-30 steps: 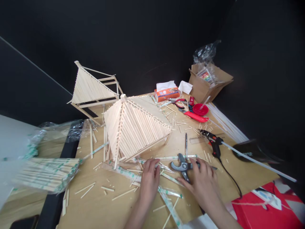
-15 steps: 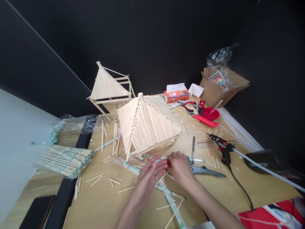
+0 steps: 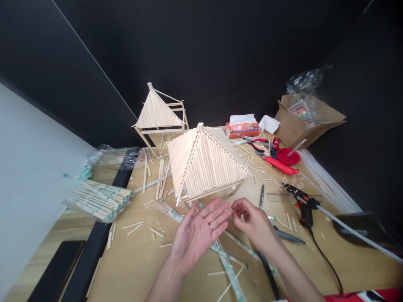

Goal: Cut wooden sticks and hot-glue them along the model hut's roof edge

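Note:
My left hand (image 3: 201, 235) lies palm up with its fingers stretched out and a ring on one of them. Just right of its fingertips, my right hand (image 3: 253, 220) is curled with thumb and fingers together; whatever they may pinch is too small to make out. Both hands are above the table in front of a small wooden-stick house model (image 3: 210, 167) with a peaked roof. Scissors (image 3: 286, 237) lie partly hidden under my right hand. Below the hands are a clear plastic wrapper strip (image 3: 228, 270) with green print and loose sticks (image 3: 217, 273).
A second, partly roofed stick model (image 3: 159, 113) stands behind. To the right are a glue gun (image 3: 304, 205) with its cord, red-handled pliers (image 3: 280, 165), a red dish (image 3: 288, 156) and a cardboard box (image 3: 292, 121). Bundled wrapped sticks (image 3: 100, 199) and a phone (image 3: 56, 270) lie left.
The view has shifted left, so things appear further right. My left hand has turned palm up and spread flat, and my right hand has drawn slightly apart from it, uncovering more of the palm.

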Motion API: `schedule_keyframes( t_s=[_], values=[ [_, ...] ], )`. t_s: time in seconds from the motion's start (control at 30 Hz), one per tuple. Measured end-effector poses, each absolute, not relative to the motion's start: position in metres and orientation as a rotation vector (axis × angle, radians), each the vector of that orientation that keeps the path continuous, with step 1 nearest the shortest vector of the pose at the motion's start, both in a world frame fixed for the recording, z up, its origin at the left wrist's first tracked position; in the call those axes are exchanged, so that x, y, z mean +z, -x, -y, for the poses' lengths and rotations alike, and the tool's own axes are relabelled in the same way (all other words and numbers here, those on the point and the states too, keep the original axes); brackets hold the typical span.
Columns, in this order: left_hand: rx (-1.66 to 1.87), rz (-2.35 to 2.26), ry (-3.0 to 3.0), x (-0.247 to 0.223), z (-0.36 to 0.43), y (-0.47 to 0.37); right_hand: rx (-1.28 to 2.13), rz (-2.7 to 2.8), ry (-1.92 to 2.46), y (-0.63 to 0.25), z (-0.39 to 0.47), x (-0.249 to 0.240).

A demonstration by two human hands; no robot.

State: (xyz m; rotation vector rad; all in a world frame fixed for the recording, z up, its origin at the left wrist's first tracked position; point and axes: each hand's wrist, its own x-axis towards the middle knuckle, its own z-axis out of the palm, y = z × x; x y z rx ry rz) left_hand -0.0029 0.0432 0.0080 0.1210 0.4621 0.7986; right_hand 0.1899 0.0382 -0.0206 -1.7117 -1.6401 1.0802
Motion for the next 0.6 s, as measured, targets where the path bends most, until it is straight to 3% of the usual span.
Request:
schedule_keyframes(
  t_s=[0.13,0.37,0.47,0.6],
  values=[
    [0.879,-0.736,-0.477,0.003,-0.025,-0.005,1.291,1.407,1.542,-0.192,-0.035,0.001],
    [1.138,-1.261,-1.822,0.003,0.001,0.007,1.77,0.929,1.165,-0.169,-0.038,0.025],
    [1.189,-1.263,-1.868,0.012,-0.005,0.016,1.821,0.883,1.099,-0.157,-0.044,0.03],
    [1.297,-1.126,-1.425,0.026,-0.016,0.022,1.834,0.802,1.014,-0.149,-0.05,0.039]
  ],
)
